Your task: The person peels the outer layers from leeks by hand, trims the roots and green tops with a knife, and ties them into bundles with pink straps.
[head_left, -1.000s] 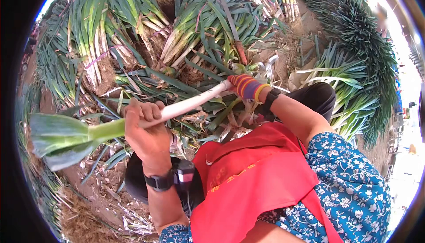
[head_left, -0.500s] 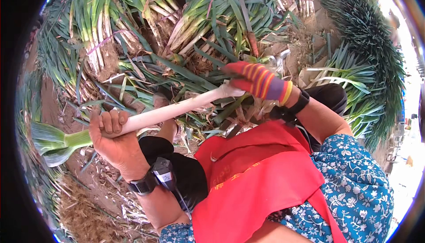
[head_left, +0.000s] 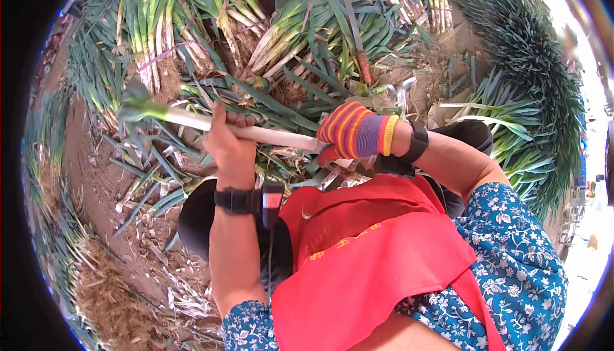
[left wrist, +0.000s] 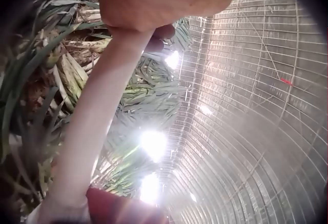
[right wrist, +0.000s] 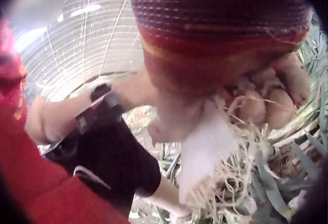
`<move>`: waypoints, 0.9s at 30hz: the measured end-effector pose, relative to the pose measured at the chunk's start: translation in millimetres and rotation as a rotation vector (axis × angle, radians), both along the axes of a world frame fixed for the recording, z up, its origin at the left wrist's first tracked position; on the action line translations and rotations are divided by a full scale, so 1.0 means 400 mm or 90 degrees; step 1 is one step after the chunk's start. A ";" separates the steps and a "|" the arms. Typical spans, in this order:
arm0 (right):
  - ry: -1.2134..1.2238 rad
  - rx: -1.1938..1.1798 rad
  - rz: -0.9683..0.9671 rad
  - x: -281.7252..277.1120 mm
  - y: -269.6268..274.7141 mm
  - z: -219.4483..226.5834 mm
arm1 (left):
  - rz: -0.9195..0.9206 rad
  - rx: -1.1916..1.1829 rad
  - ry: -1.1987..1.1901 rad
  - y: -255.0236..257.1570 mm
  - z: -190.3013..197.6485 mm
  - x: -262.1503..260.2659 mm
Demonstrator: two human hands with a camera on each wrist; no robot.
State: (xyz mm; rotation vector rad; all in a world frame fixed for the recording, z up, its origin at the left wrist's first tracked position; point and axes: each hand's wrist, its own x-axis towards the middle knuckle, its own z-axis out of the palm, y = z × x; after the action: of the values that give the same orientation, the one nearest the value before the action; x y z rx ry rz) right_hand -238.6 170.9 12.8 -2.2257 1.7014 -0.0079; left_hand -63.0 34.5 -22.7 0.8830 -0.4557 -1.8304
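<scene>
A leek with a long white stalk (head_left: 272, 136) lies across both hands in the head view, its blurred green leaves (head_left: 142, 106) at the left. My bare left hand (head_left: 231, 143) grips the stalk partway along. At its right end, my right hand (head_left: 358, 131), in a striped glove, curls round the root end. The left wrist view shows the left hand (left wrist: 169, 1) round the stalk (left wrist: 102, 101), with the red glove (left wrist: 125, 207) at the bottom. Pale roots (right wrist: 228, 178) hang beside the white stalk end (right wrist: 205, 147) under the gloved hand (right wrist: 215, 50) in the right wrist view.
Tied leek bundles (head_left: 281, 44) lie beyond the hands, with a long blade-like tool (head_left: 352, 28) on them. Loose leeks (head_left: 492, 111) and a dense leek row (head_left: 524, 37) are at the right. Peelings (head_left: 185, 293) litter the ground at lower left.
My left hand has moved right and up, swinging the leafy end up and inward. The gloved fingers, more extended before, are now curled round the root end.
</scene>
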 end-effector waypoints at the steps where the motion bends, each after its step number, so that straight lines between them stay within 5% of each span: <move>1: -0.001 0.003 0.009 0.011 0.006 -0.002 | 0.018 0.036 -0.024 -0.005 -0.005 -0.006; 5: -0.081 0.096 -0.053 0.053 0.026 0.006 | 0.072 0.071 -0.044 -0.022 -0.004 -0.024; 8: 0.019 -0.170 0.090 0.068 0.067 0.013 | 0.095 0.062 -0.079 -0.050 -0.012 -0.039; 9: 0.085 -0.125 0.094 0.087 0.099 0.016 | 0.119 0.057 -0.118 -0.060 -0.010 -0.043; 11: -0.043 0.023 0.162 0.087 0.172 0.018 | 0.114 0.061 -0.047 -0.124 -0.028 -0.022; 14: -0.046 0.081 -0.008 0.035 0.226 0.001 | 0.044 0.051 0.074 -0.135 0.014 -0.013; 15: -0.048 -0.039 -0.029 -0.029 0.255 -0.064 | 0.038 0.046 0.074 -0.125 0.018 -0.014; 16: 0.067 0.106 -0.094 -0.059 0.239 -0.070 | 0.012 0.036 0.103 -0.107 0.020 -0.015; 19: 0.351 -0.028 -0.111 -0.142 0.215 -0.057 | -0.042 0.009 0.145 -0.081 0.016 -0.018; 21: 0.016 -0.144 -0.273 -0.138 0.167 -0.047 | -0.144 -0.028 0.273 -0.077 0.013 -0.003; 22: 0.014 -0.143 -0.274 -0.119 0.143 -0.048 | -0.165 -0.045 0.309 -0.076 0.015 -0.002; 24: -0.678 -0.088 -0.140 -0.093 0.092 -0.043 | -0.200 -0.043 0.382 -0.076 0.031 -0.002; 25: -0.675 -0.090 -0.138 -0.086 0.085 -0.038 | -0.234 -0.040 0.455 -0.078 0.041 -0.001; 27: -1.205 0.398 -0.265 -0.051 0.078 -0.032 | -0.227 -0.032 0.485 -0.080 0.051 0.004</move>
State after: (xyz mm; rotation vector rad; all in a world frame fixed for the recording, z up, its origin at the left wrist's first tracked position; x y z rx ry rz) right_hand -258.9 202.3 -0.1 -0.5650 0.6891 -1.0736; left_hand -61.4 2.7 -2.2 0.0225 -0.1696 -2.2933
